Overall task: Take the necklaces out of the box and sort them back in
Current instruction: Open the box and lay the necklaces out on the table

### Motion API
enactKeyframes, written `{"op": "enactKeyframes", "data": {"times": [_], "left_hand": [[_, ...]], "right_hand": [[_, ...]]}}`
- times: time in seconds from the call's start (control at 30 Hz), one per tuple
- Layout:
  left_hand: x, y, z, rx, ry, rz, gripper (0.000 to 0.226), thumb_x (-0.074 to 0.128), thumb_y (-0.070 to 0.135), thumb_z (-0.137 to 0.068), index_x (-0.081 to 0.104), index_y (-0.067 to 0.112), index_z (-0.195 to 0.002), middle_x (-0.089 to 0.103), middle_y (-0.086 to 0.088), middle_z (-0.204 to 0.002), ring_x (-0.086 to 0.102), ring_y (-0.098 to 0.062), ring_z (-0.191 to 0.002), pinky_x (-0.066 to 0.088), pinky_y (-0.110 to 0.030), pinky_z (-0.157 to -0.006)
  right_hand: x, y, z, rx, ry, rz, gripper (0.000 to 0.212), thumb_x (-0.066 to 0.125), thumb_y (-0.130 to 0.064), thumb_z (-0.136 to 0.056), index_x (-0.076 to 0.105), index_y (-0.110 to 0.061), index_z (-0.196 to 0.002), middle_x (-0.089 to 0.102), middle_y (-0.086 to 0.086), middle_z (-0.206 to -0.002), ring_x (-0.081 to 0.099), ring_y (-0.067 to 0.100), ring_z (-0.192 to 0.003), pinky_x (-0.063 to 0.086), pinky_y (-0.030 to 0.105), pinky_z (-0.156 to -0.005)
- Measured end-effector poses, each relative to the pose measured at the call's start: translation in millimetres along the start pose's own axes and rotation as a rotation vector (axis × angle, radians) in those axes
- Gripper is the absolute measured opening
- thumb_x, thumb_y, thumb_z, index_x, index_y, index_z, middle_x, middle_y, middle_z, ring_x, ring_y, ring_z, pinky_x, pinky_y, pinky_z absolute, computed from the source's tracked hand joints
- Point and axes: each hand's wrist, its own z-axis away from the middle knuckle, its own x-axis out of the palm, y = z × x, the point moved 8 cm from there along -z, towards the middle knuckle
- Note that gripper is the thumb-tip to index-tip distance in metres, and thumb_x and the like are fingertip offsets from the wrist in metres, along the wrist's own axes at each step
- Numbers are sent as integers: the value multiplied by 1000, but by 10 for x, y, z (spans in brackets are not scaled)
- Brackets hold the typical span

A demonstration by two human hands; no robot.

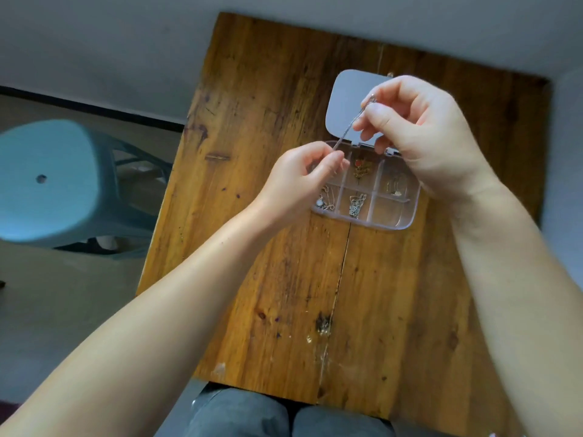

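Wooden table (284, 279) | blue stool (50, 181) left | both hands' fingers pinch silver chain (348, 126) over open box (407, 216)

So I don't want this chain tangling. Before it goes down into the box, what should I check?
1. Chain held at both ends, by left hand and right hand: ok.
2. Chain stretched without knots: cannot tell, too fine.
3. Lid fully open: ok.
4. A free compartment in the box: ok, near right one looks empty.
5. Chain clear of the other necklaces: ok, it is held above them.
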Motion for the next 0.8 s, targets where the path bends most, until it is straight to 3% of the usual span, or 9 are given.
{"op": "enactKeyframes", "data": {"times": [0.1,0.23,0.3,0.43,0.57,0.7,0.8], "left_hand": [[-288,-101,117,-51,26,83,34,47,22,-97,63,3,-75,68,-1,-72,60,-8,-70,50,-23,-74],[-577,-651,281,-285,-70,349,33,47,30,-97,58,13,-70,58,3,-62,58,-12,-65,53,-38,-85],[-720,-1017,345,-440,-31,440,33,49,29,-97,55,16,-67,51,4,-60,51,-8,-57,54,-37,-82],[-963,-1533,334,-584,32,181,36,51,28,-94,51,18,-60,44,3,-55,39,-11,-49,43,-29,-65],[-987,-1604,136,-424,-95,-398,32,54,36,-91,56,18,-65,55,6,-62,50,-11,-58,41,-26,-54],[-705,-1514,67,-155,-324,-677,25,55,35,-91,59,12,-82,62,-3,-81,56,-21,-73,49,-34,-64],[-577,-1433,77,40,-392,-787,24,55,32,-91,57,10,-82,59,-6,-82,56,-26,-76,43,-33,-62]], "right_hand": [[-74,22,113,30,56,-91,13,53,-11,-93,59,-21,-89,70,-7,-76,64,7,-71,49,18,-59],[169,346,404,154,98,-228,15,56,-12,-93,67,-22,-92,73,-6,-76,65,7,-70,51,18,-61],[492,582,587,245,97,-240,16,57,-9,-93,69,-19,-92,73,-5,-74,65,7,-68,51,17,-59],[1251,924,1020,336,176,-115,17,59,-9,-91,71,-21,-93,72,-7,-80,64,3,-72,50,16,-65],[1817,855,1276,157,267,147,18,62,-5,-88,73,-13,-101,69,-1,-93,62,4,-88,49,13,-80],[2282,882,1353,22,151,410,19,65,-1,-85,71,-5,-103,67,9,-90,61,17,-86,51,19,-83],[2392,1089,1419,86,82,532,19,67,-2,-84,71,-5,-103,68,9,-90,63,21,-86,52,22,-82]]}}
